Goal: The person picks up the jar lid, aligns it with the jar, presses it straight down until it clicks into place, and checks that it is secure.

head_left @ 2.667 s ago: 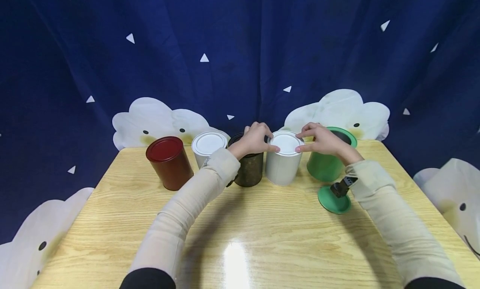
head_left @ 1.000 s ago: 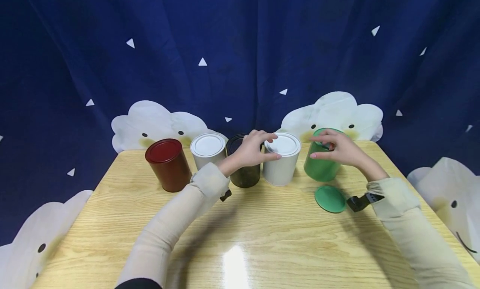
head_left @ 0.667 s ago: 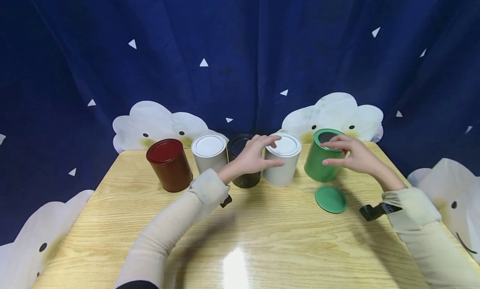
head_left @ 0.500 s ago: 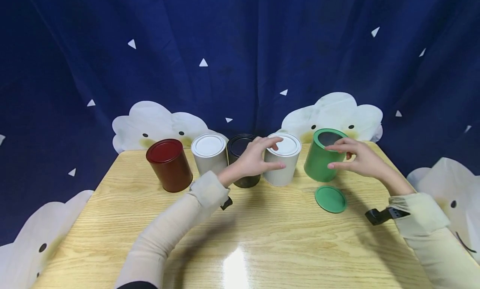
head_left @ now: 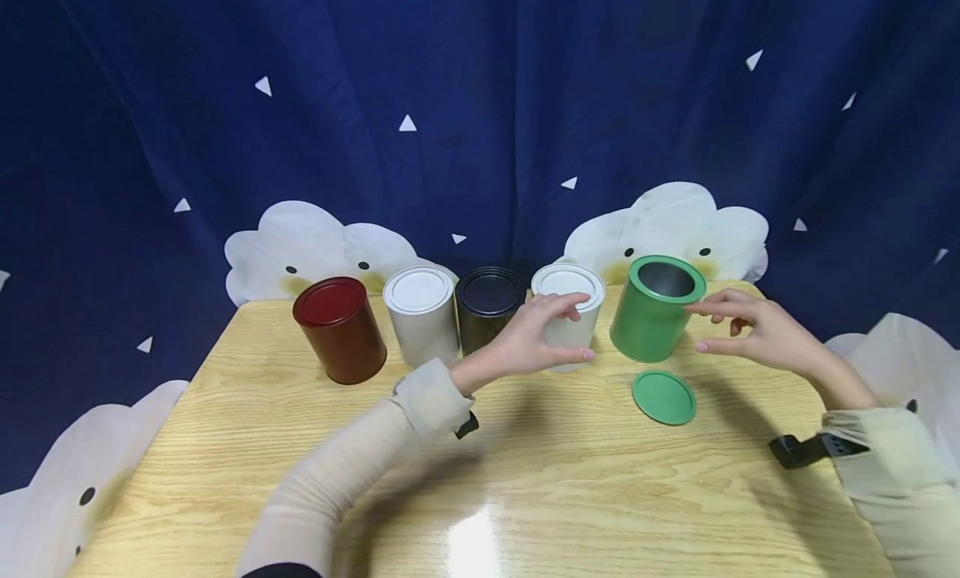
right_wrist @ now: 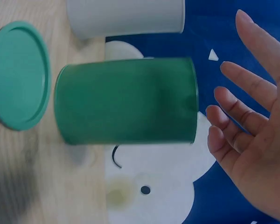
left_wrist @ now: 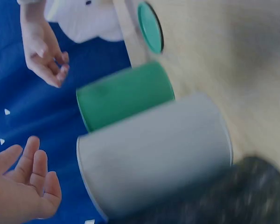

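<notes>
In the head view, five-in-a-row style aside, several paint cans stand at the back of the table. My left hand [head_left: 536,336] holds nothing; it hovers in front of the right-hand white can [head_left: 564,280], thumb and fingers spread apart. That can wears its white lid. To its right stands the green can [head_left: 647,324], uncovered, its dark inside showing. My right hand [head_left: 765,335] is empty beside it, fingers loosely extended near its rim. On the table before the green can lies a round green lid [head_left: 664,397]. In the right wrist view, my right hand [right_wrist: 261,126] is apart from the green can [right_wrist: 126,102].
A dark red can [head_left: 341,332], another white can [head_left: 420,320] and a black can [head_left: 487,299] stand left of these, all with lids on. The wooden table [head_left: 570,495] ends at a blue curtain [head_left: 450,128] with cloud shapes.
Both hands have left the right-hand white can's lid, which they touched earlier. My right hand has moved right past the green can; my left has drawn back slightly toward me.
</notes>
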Tool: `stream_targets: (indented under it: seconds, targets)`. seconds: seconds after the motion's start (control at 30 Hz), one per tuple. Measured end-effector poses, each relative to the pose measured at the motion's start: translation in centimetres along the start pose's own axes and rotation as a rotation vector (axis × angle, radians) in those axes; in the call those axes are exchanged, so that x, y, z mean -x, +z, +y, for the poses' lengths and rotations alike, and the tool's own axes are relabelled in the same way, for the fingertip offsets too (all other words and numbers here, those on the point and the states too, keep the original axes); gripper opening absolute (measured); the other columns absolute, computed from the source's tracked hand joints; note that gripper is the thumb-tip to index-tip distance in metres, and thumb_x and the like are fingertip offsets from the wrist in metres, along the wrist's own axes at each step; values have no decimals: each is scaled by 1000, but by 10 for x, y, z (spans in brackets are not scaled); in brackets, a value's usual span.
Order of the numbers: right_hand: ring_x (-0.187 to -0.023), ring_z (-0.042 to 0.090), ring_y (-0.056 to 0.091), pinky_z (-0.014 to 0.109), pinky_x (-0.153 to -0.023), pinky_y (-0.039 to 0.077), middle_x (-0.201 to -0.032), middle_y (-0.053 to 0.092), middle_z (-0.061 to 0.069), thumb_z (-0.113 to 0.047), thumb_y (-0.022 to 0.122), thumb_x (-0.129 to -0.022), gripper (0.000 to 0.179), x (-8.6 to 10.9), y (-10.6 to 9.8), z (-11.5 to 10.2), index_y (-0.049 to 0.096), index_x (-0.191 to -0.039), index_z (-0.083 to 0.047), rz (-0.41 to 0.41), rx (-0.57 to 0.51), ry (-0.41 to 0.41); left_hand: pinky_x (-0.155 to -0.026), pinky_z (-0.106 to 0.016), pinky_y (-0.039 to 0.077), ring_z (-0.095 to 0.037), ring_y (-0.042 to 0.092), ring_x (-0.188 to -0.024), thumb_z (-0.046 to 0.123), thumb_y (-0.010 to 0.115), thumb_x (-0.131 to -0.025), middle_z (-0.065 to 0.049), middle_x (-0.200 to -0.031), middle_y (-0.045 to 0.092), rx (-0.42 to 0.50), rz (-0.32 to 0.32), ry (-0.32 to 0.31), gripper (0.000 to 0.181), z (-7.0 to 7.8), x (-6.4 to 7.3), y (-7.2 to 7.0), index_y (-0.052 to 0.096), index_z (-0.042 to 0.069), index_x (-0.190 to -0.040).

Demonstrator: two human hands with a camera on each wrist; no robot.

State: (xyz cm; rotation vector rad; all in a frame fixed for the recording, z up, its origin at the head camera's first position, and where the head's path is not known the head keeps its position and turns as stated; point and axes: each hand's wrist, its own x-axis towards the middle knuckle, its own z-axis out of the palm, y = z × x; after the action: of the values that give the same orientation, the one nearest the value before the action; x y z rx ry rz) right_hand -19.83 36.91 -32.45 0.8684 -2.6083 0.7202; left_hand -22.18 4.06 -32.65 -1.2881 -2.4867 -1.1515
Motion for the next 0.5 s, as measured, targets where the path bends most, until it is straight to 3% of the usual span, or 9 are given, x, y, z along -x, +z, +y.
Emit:
stream_targets:
  seconds: [0.33,0.5]
  targets:
    - [-81,-1,45,22,-61,41,-98,53,-18,-15,76,-73,48,17,9,22,59,-116,-1,-105,-56,153,-85,-20,36,-21,52,-99,27,77,-73,-7,-108,56,40,-67,-46,72,4,-3,25,44,4,-132]
    - [-80,4,48,25,-62,42,-98,54,-12,-15,75,-74,49,27,17,36,57,-117,1,-157,-89,188,-82,-18,37,-14,51,-97,34,76,-73,-6,-113,55,9,-158,-89,75,4,-5,45,42,8,-134]
